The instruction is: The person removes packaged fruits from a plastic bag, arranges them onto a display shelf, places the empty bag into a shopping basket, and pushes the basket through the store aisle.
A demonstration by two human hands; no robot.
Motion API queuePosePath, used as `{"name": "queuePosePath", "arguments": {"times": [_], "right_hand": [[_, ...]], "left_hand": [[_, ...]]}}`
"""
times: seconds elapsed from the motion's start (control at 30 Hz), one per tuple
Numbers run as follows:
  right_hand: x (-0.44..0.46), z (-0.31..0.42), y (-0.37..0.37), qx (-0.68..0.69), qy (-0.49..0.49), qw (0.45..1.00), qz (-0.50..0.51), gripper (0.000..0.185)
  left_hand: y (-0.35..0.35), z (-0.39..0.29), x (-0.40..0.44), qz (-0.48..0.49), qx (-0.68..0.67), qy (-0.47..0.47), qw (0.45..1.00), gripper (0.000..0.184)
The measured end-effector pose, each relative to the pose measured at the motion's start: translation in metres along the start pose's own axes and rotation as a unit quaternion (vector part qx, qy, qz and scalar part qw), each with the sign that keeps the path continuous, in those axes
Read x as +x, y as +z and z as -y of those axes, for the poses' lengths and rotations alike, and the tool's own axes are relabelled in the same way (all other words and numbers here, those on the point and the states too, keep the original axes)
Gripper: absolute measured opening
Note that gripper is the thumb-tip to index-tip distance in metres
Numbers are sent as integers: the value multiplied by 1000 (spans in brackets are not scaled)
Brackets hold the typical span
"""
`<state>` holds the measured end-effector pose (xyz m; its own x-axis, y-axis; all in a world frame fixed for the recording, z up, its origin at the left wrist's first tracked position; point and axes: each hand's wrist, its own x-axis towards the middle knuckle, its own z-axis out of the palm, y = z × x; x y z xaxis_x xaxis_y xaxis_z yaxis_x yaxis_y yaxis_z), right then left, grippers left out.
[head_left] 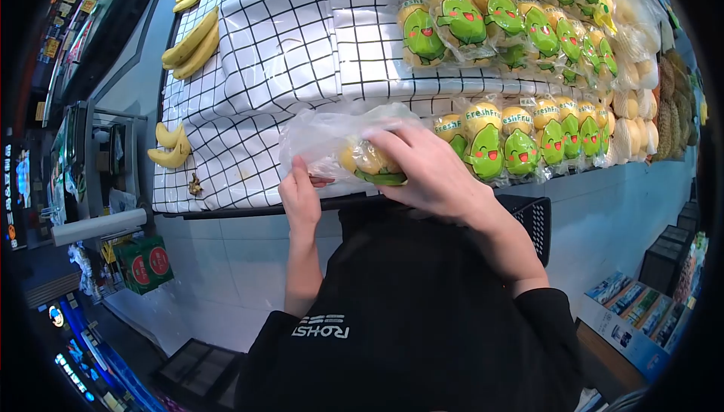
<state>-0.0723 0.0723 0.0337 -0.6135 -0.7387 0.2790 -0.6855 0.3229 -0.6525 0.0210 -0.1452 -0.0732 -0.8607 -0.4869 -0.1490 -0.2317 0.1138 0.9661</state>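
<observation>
My right hand (434,170) is wrapped from above round a bagged yellow fruit (369,158), in clear film with a green print partly hidden under my fingers. A thin translucent plastic bag (313,131) spreads about the fruit and reaches toward my left hand. My left hand (301,189) pinches the near edge of this bag between thumb and fingers. Both hands are above the front edge of the table with the white checked cloth (264,35). Just right of my right hand stands a row of bagged yellow fruits (483,140) with green cartoon faces.
More bagged fruits (460,19) are stacked on the raised step behind. Bananas (192,46) lie along the cloth's left side, near a small brown stem piece (195,185). A black crate (532,223) is under the table's front edge. Fruits in white foam nets (630,136) stand far right.
</observation>
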Motion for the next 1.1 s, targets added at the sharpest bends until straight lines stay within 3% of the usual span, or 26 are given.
{"name": "queuePosePath", "arguments": {"times": [0.03,0.13,0.2,0.23,0.3,0.33,0.37,0.43,0.47,0.53,0.6,0.67,0.7,0.8,0.83,0.87,0.97,1.03,1.1], "right_hand": [[-2,2,-6,-2,1,1000,-3,66],[-9,8,-23,42,-73,996,-16,72],[-13,6,-23,86,-75,992,-57,71],[-14,3,-18,102,-65,988,-98,72],[-18,0,-17,185,8,976,-119,71],[-21,2,-17,235,59,962,-123,71],[-22,3,-15,231,60,962,-130,71],[-23,4,-14,485,137,847,-168,67],[-22,6,-18,483,134,848,-173,67],[-20,9,-28,608,216,742,-182,65],[-21,6,-27,622,221,724,-200,61],[-25,5,-30,643,242,704,-183,61],[-27,2,-30,641,232,707,-186,62],[-37,-5,-32,614,190,748,-168,68],[-42,-1,-40,628,192,733,-174,70],[-50,-14,-46,633,177,745,-117,69],[-64,-23,-63,644,191,736,-80,77],[-73,-28,-72,528,209,822,-29,89],[-78,-35,-69,521,180,833,-55,94]], "left_hand": [[1,-3,1,-2,-33,-45,998,62],[3,-2,10,29,11,-67,997,63],[5,3,12,23,28,-45,998,60],[2,6,12,27,14,36,999,57],[-3,-2,0,15,6,61,998,51],[-6,-32,-11,0,14,4,1000,48],[-3,-42,-16,-54,49,102,992,48],[1,-47,-22,-40,-51,177,982,62],[8,-51,-27,-13,-127,199,972,73],[34,-65,-37,20,-152,225,962,78],[48,-77,-40,55,-177,250,950,85],[58,-85,-41,86,-153,203,963,94],[65,-88,-38,56,-207,179,960,89],[67,-102,-32,96,-258,119,954,85],[70,-103,-30,104,-264,143,948,73],[79,-101,-27,120,-269,142,945,73],[80,-93,-26,132,-401,10,906,54],[90,-99,-25,147,-404,5,903,54],[100,-106,-25,161,-406,-1,900,54]]}}
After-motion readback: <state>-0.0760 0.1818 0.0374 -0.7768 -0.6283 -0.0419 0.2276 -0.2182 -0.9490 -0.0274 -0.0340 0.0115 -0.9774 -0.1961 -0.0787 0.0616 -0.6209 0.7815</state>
